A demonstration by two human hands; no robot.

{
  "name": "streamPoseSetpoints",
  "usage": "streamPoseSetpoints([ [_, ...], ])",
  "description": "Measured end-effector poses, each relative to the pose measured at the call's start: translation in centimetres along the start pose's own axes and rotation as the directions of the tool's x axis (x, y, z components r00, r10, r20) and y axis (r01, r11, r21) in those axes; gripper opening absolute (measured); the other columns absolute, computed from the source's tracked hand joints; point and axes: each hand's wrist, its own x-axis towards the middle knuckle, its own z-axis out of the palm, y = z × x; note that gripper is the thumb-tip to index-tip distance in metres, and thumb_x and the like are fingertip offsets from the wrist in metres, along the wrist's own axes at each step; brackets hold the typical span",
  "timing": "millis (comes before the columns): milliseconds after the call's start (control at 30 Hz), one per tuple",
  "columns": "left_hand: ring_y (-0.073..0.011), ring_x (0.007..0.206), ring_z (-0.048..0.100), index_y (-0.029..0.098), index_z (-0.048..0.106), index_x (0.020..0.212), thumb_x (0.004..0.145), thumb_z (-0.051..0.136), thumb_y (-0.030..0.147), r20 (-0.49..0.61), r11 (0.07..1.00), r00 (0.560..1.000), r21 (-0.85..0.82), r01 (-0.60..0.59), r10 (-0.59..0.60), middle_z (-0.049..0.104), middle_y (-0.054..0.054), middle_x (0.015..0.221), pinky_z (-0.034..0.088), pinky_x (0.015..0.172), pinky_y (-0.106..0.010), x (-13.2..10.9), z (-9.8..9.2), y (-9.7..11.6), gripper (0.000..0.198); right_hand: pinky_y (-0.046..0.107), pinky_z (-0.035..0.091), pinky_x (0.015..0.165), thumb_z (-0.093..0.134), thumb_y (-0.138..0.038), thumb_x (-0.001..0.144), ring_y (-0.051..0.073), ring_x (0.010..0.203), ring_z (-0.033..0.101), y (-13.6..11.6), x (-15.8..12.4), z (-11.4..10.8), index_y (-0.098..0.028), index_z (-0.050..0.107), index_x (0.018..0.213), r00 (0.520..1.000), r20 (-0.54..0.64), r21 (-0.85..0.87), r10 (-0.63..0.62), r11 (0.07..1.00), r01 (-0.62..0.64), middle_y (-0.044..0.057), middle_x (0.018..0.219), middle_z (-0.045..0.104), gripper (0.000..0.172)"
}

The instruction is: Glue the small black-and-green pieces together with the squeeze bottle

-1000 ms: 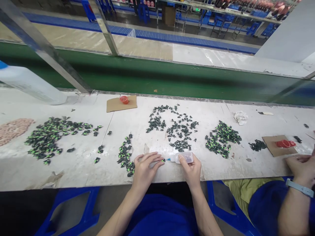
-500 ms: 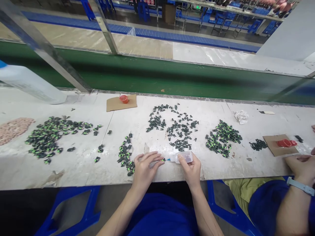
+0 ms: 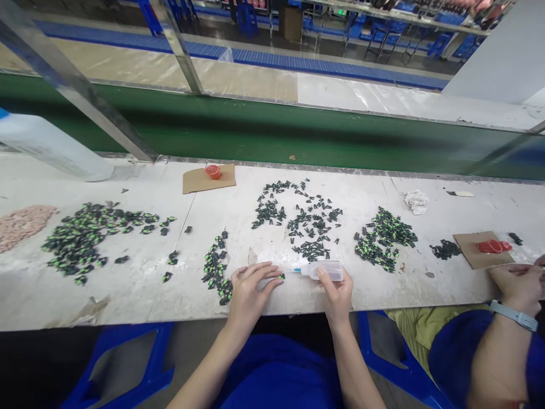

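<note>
My left hand (image 3: 249,289) rests on the white bench (image 3: 140,289) and pinches a small black and green part (image 3: 281,276) at its fingertips. My right hand (image 3: 337,294) grips a small clear squeeze bottle (image 3: 327,271) with a blue nozzle, lying sideways. The nozzle tip points left at the part, a short gap away. A short row of black and green parts (image 3: 216,267) lies just left of my left hand. A loose heap of dark parts (image 3: 304,218) lies behind both hands.
More black and green heaps lie at the left (image 3: 85,236) and right (image 3: 383,238). Cardboard pieces with red caps sit at the back (image 3: 208,177) and right (image 3: 483,250). A green conveyor belt (image 3: 272,133) runs behind the bench. A co-worker's hand (image 3: 513,284) with a wristband works at the right.
My right hand has pulled the bottle a little to the right, so the nozzle has left the part. My left hand has stayed put. The co-worker's hand has shifted slightly.
</note>
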Motion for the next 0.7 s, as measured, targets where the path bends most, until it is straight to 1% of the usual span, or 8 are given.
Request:
streamPoseSetpoints([
  [133,-0.0270,0.095,0.070,0.028,0.071,0.090,0.079,0.072,0.026,0.025,0.999,0.999,0.028,-0.029,0.028,0.078,0.000,0.085,0.038,0.088,-0.044,0.1,-0.2,-0.2,0.011,0.035,0.053,0.066,0.074,-0.037,0.070,0.023,0.073,0.068,0.1,0.7,-1.7,-0.018,0.059,0.087,0.998,-0.062,0.080,-0.032,0.996,0.037,0.006,0.078,0.071,0.030],
  [233,-0.0278,0.097,0.066,0.028,0.073,0.092,0.078,0.073,0.027,0.039,0.994,0.997,0.085,-0.064,0.061,0.076,-0.004,0.096,0.041,0.085,-0.043,0.2,-0.3,-0.3,0.014,0.042,0.053,0.084,0.077,-0.030,0.069,0.027,0.095,0.070,-0.6,1.0,-1.8,-0.022,0.049,0.085,0.995,0.020,0.087,-0.101,0.991,0.099,0.010,0.093,0.075,0.033],
  [300,-0.0292,0.101,0.063,0.029,0.074,0.089,0.079,0.071,0.028,0.038,0.989,0.996,0.119,-0.090,0.086,0.073,-0.006,0.103,0.043,0.082,-0.042,0.3,-0.3,-0.3,0.010,0.044,0.051,0.092,0.076,-0.028,0.069,0.027,0.106,0.067,-0.9,1.0,-0.7,-0.024,0.046,0.086,0.983,0.126,0.060,-0.135,0.990,0.128,0.013,0.105,0.074,0.035],
  [367,-0.0295,0.102,0.061,0.029,0.074,0.084,0.083,0.066,0.028,0.024,0.987,0.994,0.120,-0.111,0.109,0.072,-0.006,0.105,0.045,0.080,-0.042,0.3,-0.5,-0.4,0.008,0.043,0.053,0.090,0.076,-0.029,0.071,0.026,0.104,0.069,-0.9,0.8,0.9,-0.024,0.048,0.091,0.966,0.227,-0.016,-0.122,0.992,0.129,0.013,0.109,0.073,0.035],
  [433,-0.0281,0.098,0.061,0.029,0.074,0.084,0.086,0.062,0.029,-0.001,0.990,0.993,0.083,-0.118,0.119,0.073,-0.006,0.100,0.047,0.082,-0.042,0.2,-1.0,-0.6,0.012,0.040,0.055,0.086,0.075,-0.031,0.072,0.024,0.097,0.071,-0.6,0.6,2.5,-0.023,0.053,0.095,0.948,0.301,-0.105,-0.107,0.984,0.145,0.012,0.110,0.073,0.033],
  [533,-0.0243,0.088,0.065,0.027,0.073,0.088,0.087,0.058,0.032,-0.034,0.998,0.997,-0.009,-0.064,0.064,0.074,-0.005,0.088,0.051,0.081,-0.039,0.1,-2.4,-0.8,0.015,0.037,0.058,0.080,0.077,-0.033,0.071,0.023,0.090,0.070,0.1,0.4,3.3,-0.023,0.061,0.100,0.921,0.355,-0.223,-0.158,0.943,0.248,0.010,0.108,0.072,0.034],
  [633,-0.0212,0.080,0.068,0.025,0.072,0.088,0.086,0.059,0.035,-0.061,0.996,0.998,-0.088,0.025,-0.030,0.073,-0.004,0.086,0.055,0.074,-0.033,0.0,-3.7,-0.8,0.017,0.041,0.056,0.081,0.080,-0.035,0.069,0.026,0.095,0.065,0.2,0.6,1.4,-0.024,0.066,0.111,0.900,0.357,-0.328,-0.252,0.868,0.373,0.010,0.105,0.070,0.045],
  [700,-0.0206,0.079,0.069,0.024,0.072,0.087,0.085,0.061,0.034,-0.066,0.992,0.997,-0.122,0.037,-0.045,0.073,-0.004,0.087,0.056,0.073,-0.032,0.0,-4.3,-0.4,0.015,0.043,0.054,0.082,0.075,-0.035,0.076,0.028,0.099,0.062,-0.3,1.1,-0.9,-0.025,0.067,0.112,0.893,0.323,-0.386,-0.313,0.818,0.426,0.010,0.104,0.070,0.039],
])
